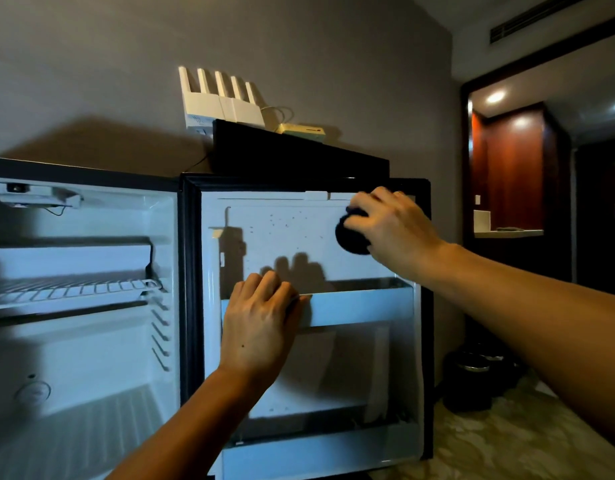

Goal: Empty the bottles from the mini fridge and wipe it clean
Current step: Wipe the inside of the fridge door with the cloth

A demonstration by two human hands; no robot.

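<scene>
Scrubbing was the step in hand, I reckon: the right hand (385,220) had its fingers curled round a dark round scrubbing pad (351,237), pressed flat against the white inner panel of the open fridge door (282,237), up near the top right corner. The left hand (261,323) gripped the front rail of the door shelf (361,308), fingers hooked over its top edge, probably steadying the door. Dark specks (278,221) dotted the panel to the left of the pad, so that patch looked not yet wiped. No bottles showed anywhere; the wire shelf (74,289) in the mini fridge (91,341) cabinet sat bare, so the emptying part looked done. What could go wrong: pushing hard on the pad could swing the door back on its hinge, or yanking that plastic rail could pop it off. Also the routers (223,102) and a small box (302,131) sat on top of the fridge, so rocking the thing might shake them loose.
</scene>
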